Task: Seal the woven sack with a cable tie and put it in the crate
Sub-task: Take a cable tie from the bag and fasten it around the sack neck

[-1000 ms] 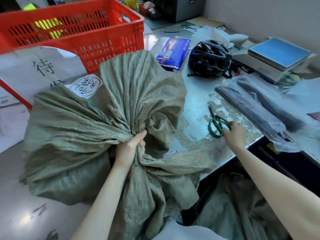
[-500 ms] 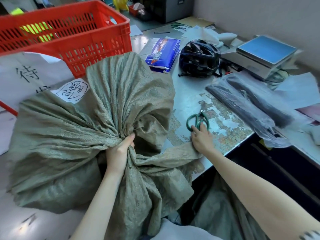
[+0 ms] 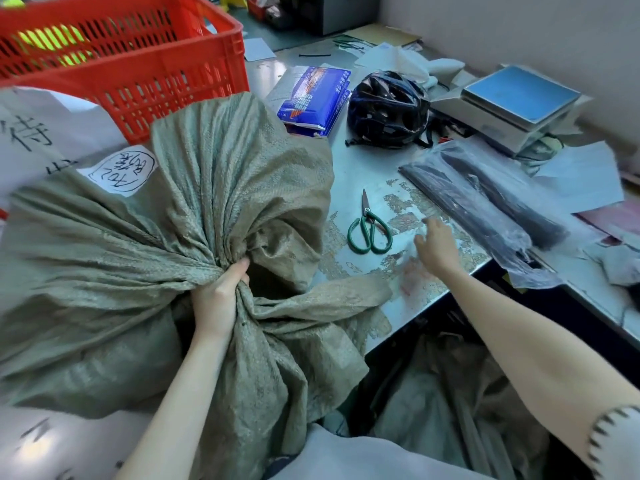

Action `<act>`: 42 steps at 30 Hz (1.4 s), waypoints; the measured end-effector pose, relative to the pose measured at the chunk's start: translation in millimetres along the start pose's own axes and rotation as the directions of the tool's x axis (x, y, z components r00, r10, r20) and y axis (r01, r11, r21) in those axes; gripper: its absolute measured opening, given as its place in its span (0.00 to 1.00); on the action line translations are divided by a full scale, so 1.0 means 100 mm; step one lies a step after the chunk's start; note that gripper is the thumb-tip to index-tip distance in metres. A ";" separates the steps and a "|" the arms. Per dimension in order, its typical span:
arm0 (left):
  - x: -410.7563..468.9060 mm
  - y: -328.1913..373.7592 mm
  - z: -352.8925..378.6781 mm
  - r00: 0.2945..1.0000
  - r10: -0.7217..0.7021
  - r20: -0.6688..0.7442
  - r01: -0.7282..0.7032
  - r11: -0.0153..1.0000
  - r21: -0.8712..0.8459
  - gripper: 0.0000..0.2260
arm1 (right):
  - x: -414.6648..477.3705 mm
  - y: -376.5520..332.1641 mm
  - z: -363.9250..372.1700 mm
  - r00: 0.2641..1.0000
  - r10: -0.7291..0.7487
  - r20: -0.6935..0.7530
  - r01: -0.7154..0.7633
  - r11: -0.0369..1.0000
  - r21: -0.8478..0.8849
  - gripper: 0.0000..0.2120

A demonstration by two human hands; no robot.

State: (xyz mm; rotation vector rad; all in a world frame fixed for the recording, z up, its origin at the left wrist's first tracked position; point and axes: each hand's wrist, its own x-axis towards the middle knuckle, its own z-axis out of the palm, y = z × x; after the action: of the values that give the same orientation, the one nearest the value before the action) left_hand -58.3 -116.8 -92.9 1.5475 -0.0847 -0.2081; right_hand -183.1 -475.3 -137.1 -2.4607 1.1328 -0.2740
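A big grey-green woven sack (image 3: 104,271) lies on the table with a white label (image 3: 119,168) on its top. My left hand (image 3: 218,299) grips the bunched neck of the sack. My right hand (image 3: 436,244) hovers over the table with fingers apart, holding nothing, between the green-handled scissors (image 3: 369,226) and a clear bag of black cable ties (image 3: 485,206). The red slatted crate (image 3: 138,74) stands behind the sack at the back left.
A black helmet (image 3: 388,109), a blue packet (image 3: 311,98) and a scale with a blue top (image 3: 512,102) sit at the back right. Loose papers (image 3: 581,178) lie to the right. The table edge (image 3: 433,306) runs below my right hand, with more sacking under it.
My right hand has let go of the scissors, which now lie on the table, and moved right toward the bag of cable ties. My left hand still holds the sack neck.
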 end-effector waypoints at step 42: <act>-0.11 0.08 0.13 0.998 0.025 -0.059 -0.024 1.000 0.016 0.21 | -0.15 -0.46 0.12 0.956 -0.015 0.293 -0.025 0.991 0.132 0.05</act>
State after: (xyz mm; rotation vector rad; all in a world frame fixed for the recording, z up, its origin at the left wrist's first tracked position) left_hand -70.8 -127.4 -84.1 1.5657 -0.0590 -0.1424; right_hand -157.0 -433.9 -126.7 -2.2853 0.9599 0.0185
